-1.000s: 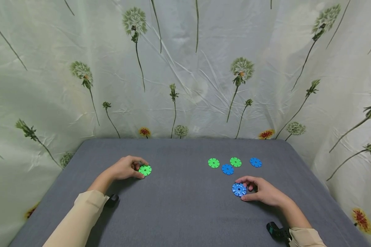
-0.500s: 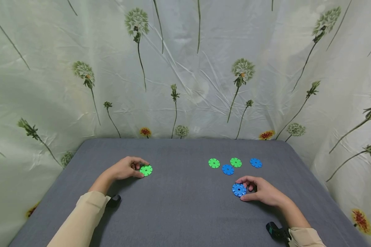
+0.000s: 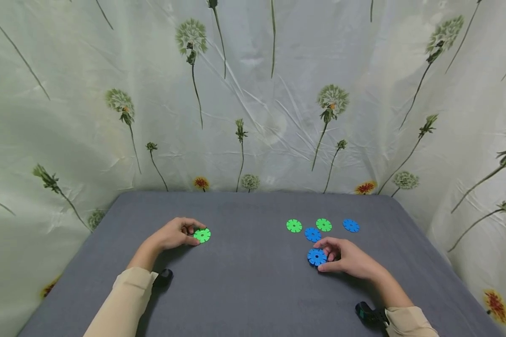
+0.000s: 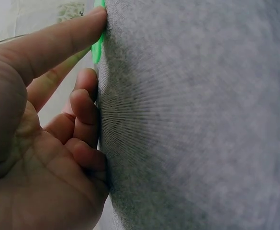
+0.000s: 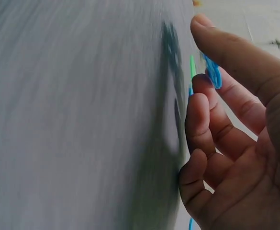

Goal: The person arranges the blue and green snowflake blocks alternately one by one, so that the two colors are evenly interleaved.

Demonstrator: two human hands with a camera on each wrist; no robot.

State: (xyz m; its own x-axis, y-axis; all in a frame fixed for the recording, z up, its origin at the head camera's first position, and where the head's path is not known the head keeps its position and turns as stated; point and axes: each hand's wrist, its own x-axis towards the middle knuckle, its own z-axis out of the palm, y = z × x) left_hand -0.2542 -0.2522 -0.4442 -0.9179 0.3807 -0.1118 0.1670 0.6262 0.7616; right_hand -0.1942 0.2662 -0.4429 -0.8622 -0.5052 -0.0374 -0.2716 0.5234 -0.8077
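At the left of the head view, my left hand [image 3: 174, 235] pinches a notched green plastic disc [image 3: 198, 235] between thumb and fingertips. Low over the cloth, its edge [image 4: 97, 50] shows in the left wrist view, partly covered by the thumb. On the right, my right hand [image 3: 351, 260] grips a notched blue plastic disc [image 3: 311, 258] by its edge. That disc looks thick, perhaps more than one layered together. In the right wrist view the blue disc [image 5: 213, 74] is raised off the cloth, casting a shadow below.
Beyond my right hand lie two loose green discs [image 3: 290, 225] [image 3: 320, 224], a blue disc [image 3: 309, 234] close to them and another blue disc [image 3: 347, 225] farther right. Grey cloth [image 3: 244, 281] covers the table, and a flower-printed curtain [image 3: 160, 112] hangs behind and beside it.
My right hand has shifted a little left with the blue disc. My left hand keeps its pinch on the green disc. The head view has tilted slightly, moving the scene down and right.
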